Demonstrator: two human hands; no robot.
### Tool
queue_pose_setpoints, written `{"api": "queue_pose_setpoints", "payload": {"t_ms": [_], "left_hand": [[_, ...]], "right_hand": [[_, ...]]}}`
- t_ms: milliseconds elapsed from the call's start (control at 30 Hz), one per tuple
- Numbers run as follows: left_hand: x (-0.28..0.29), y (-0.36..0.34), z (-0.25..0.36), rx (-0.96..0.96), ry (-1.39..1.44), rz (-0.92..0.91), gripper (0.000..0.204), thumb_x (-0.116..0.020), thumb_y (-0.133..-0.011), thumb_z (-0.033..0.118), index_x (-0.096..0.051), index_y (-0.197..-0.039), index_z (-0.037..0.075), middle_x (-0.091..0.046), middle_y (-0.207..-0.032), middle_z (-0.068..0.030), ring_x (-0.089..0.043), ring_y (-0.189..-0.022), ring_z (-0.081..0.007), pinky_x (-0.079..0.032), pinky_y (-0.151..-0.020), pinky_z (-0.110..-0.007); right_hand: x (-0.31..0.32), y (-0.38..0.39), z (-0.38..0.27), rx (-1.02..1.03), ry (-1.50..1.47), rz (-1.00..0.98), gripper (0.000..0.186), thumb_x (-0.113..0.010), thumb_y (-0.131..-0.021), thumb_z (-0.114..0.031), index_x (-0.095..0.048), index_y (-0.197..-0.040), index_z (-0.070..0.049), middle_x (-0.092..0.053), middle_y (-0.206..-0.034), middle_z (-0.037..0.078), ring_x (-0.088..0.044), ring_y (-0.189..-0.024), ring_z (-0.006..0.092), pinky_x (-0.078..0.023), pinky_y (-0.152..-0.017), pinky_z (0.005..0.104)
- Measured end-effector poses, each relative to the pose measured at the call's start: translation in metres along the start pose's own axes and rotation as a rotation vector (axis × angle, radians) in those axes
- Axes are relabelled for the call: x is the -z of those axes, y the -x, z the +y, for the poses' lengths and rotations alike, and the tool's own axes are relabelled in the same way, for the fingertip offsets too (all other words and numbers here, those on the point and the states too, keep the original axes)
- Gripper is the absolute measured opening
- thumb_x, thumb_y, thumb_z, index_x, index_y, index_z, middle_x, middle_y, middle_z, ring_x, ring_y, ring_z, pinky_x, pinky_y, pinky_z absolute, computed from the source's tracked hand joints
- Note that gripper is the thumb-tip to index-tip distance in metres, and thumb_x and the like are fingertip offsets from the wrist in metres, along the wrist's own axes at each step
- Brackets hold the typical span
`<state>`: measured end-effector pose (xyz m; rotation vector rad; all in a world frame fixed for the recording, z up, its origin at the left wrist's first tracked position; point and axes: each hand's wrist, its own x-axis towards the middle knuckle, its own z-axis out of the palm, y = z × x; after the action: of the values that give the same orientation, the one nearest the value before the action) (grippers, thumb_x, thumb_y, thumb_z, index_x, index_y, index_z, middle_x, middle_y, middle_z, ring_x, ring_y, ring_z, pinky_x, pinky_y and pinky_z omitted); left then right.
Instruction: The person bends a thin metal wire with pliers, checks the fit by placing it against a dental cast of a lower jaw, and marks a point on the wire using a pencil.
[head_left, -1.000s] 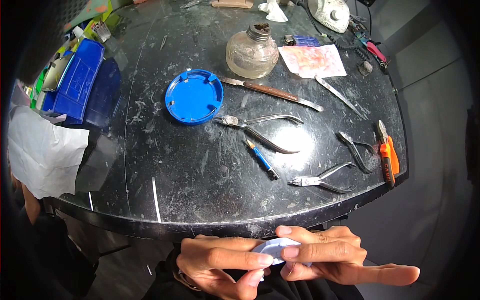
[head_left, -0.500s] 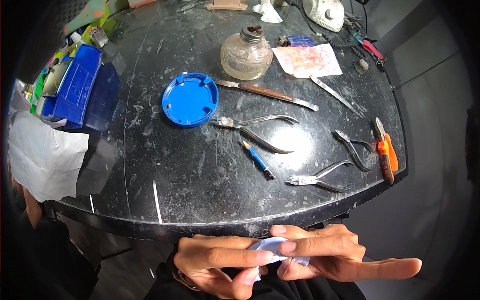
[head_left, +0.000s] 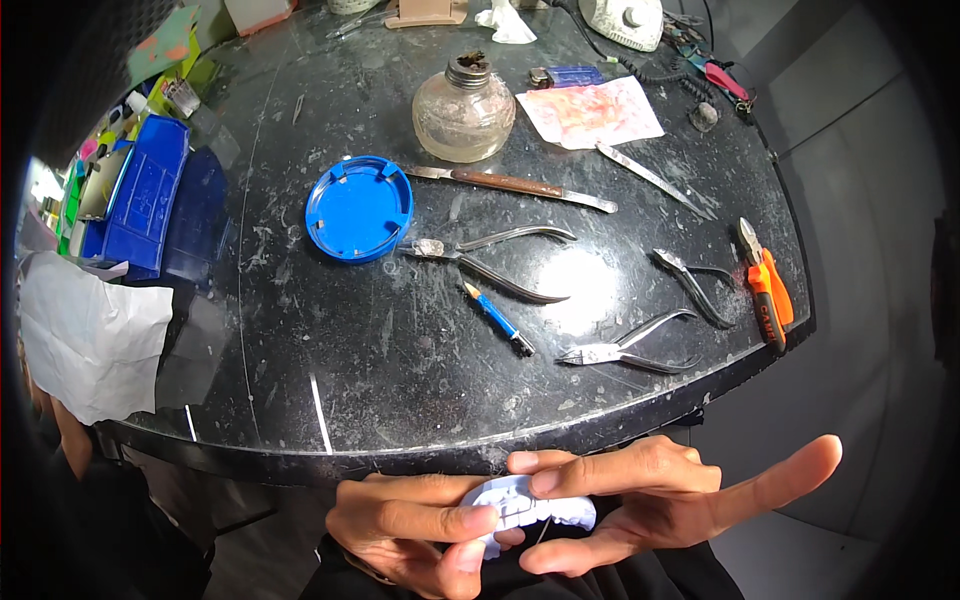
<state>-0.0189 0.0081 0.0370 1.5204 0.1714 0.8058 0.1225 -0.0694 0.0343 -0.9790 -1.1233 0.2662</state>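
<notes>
My left hand grips a pale lilac dental cast with row-of-teeth detail, below the table's front edge. My right hand holds the cast's other side, its index finger over the top and its little finger stretched out to the right. A thin metal wire slants down from the cast toward my right thumb. Just beyond, on the dark table, lie steel pliers and a blue pencil.
More pliers, orange-handled cutters, a wooden-handled knife, a blue lid, a glass jar and stained paper lie behind. Blue bins and white paper are left; another person's arm shows at the left edge.
My right hand's little finger has risen and its thumb has moved down and left, showing more of the cast and wire. The view of the table has shifted slightly.
</notes>
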Motion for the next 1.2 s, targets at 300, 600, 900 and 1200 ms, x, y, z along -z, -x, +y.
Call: {"api": "queue_pose_setpoints", "payload": {"t_ms": [300, 600, 900, 1200], "left_hand": [[0.014, 0.006, 0.015, 0.624, 0.151, -0.124, 0.02, -0.048, -0.076, -0.007, -0.054, -0.093, 0.0, -0.061, -0.086, -0.0211, -0.063, -0.079, -0.0234, -0.054, -0.071, -0.031], [0.013, 0.011, 0.013, 0.682, 0.193, -0.1, 0.017, -0.049, -0.076, -0.006, -0.054, -0.09, 0.002, -0.059, -0.089, -0.0217, -0.063, -0.081, -0.0243, -0.054, -0.072, -0.033], [0.005, 0.01, -0.008, 0.119, 0.086, -0.027, 0.026, -0.05, -0.076, -0.005, -0.044, -0.1, 0.001, -0.057, -0.084, -0.0268, -0.064, -0.076, -0.0285, -0.055, -0.066, -0.035], [0.001, 0.005, -0.011, 0.069, 0.087, -0.077, 0.03, -0.05, -0.074, -0.004, -0.04, -0.102, 0.0, -0.058, -0.08, -0.0293, -0.064, -0.072, -0.0304, -0.055, -0.064, -0.038]], "right_hand": [[0.005, -0.006, 0.002, 0.031, 0.076, -0.06, 0.136, -0.08, -0.051, 0.005, 0.03, -0.128, -0.011, -0.06, -0.072, 0.018, -0.063, -0.061, 0.0207, -0.058, -0.054, 0.034], [0.022, -0.008, 0.003, -0.051, -0.044, -0.314, 0.135, -0.079, -0.056, 0.001, 0.036, -0.125, -0.019, -0.06, -0.078, 0.024, -0.064, -0.069, 0.0271, -0.056, -0.065, 0.0406], [0.021, -0.006, 0.011, 0.097, -0.001, -0.307, 0.127, -0.075, -0.06, 0.004, 0.031, -0.128, -0.014, -0.061, -0.078, 0.022, -0.065, -0.065, 0.0303, -0.057, -0.059, 0.0359], [0.039, -0.033, -0.003, -0.104, 0.213, -0.858, 0.116, -0.074, -0.063, 0.003, 0.02, -0.13, 0.0, -0.061, -0.081, 0.023, -0.064, -0.07, 0.0331, -0.057, -0.059, 0.035]]}}
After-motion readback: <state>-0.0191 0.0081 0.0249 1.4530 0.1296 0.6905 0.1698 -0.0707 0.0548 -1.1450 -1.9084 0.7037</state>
